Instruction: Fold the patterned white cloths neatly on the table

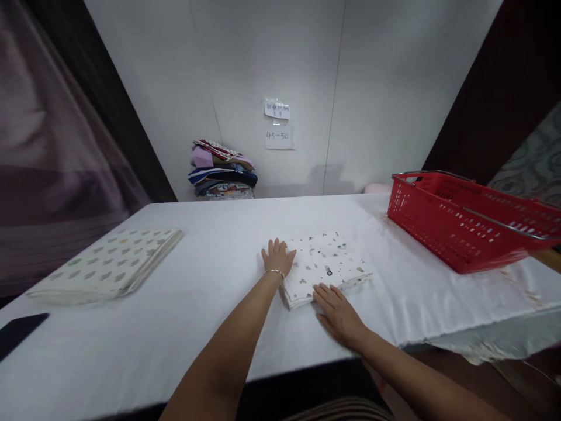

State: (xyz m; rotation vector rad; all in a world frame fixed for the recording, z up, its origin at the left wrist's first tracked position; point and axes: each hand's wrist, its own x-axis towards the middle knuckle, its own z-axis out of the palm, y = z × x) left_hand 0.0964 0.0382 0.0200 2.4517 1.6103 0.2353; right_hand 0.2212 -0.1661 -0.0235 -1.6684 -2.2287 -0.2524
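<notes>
A white cloth (322, 263) with small grey prints lies folded flat on the white-covered table (210, 275). My left hand (279, 258), with a bracelet at its wrist, rests spread on the cloth's left edge. At the near edge of the cloth, my right hand (338, 313) lies with its fingers stretched out, the fingertips touching the fabric. Neither hand grips anything.
Another folded cloth (111, 260) with grey shapes lies at the left. A red plastic basket (442, 231) stands at the right. Several folded fabrics (223, 172) are piled by the back wall, near paper notes (279, 137). A dark flat object (20, 333) is at the near left.
</notes>
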